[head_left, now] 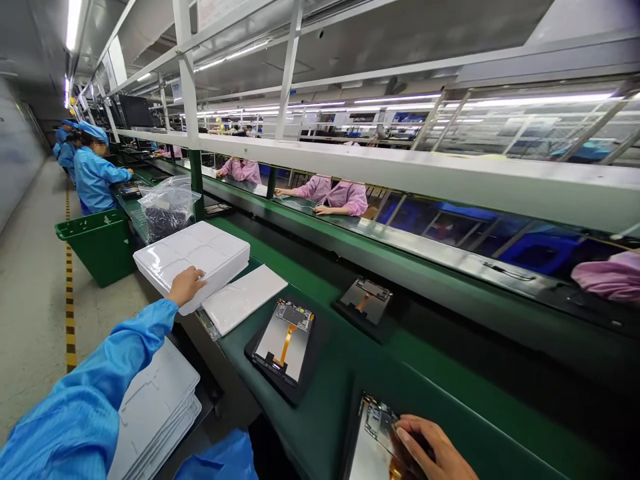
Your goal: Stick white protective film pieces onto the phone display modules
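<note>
One tablet display panel (374,437) lies pinched at its edge by the right hand (431,448) on the green conveyor belt (320,373). The left hand (186,287) rests spread on stacked white foam trays (193,257), seemingly steadying them. Another panel (283,343) and a third panel (363,300) lie apart on black mats, leaving each one clear.

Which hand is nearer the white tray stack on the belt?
Left. The left hand rests on the white tray stack; the right hand is well away, on a tablet panel.

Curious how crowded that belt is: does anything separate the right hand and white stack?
Yes: a panel with an orange ribbon cable and a white sheet lie on the green belt between the right hand and the white stack.
</note>
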{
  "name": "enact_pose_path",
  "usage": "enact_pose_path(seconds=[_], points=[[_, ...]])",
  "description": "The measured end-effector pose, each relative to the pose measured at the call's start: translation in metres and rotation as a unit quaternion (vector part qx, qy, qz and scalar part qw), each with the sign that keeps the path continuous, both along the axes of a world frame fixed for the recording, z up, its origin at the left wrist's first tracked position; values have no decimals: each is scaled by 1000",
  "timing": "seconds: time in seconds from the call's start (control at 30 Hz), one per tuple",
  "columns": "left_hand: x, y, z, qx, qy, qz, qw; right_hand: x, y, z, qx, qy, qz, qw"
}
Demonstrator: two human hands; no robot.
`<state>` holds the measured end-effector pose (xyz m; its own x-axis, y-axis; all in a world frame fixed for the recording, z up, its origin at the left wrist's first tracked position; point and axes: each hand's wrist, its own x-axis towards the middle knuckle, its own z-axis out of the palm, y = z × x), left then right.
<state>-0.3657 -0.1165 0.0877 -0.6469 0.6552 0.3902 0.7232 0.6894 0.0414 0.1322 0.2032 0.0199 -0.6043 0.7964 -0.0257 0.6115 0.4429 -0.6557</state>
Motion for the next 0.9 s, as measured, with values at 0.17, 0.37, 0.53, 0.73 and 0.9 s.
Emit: enact_pose_path(seconds=[0.17, 0.37, 0.53, 0.73, 0.9], points=[[-2, 11, 45, -32, 47, 49, 997, 5, 10, -15, 3, 0, 30, 1000], [-15, -35, 111, -37, 107, 133, 985, 11, 17, -34, 8, -33, 57, 998], [70, -179, 51, -27, 169, 270, 947, 16, 20, -45, 30, -36, 81, 996], [193, -302, -163, -160, 25, 313, 936, 21, 22, -59, 12, -19, 78, 997], [195, -281, -278, -206, -106, 202, 952, 18, 20, -42, 30, -44, 82, 995]])
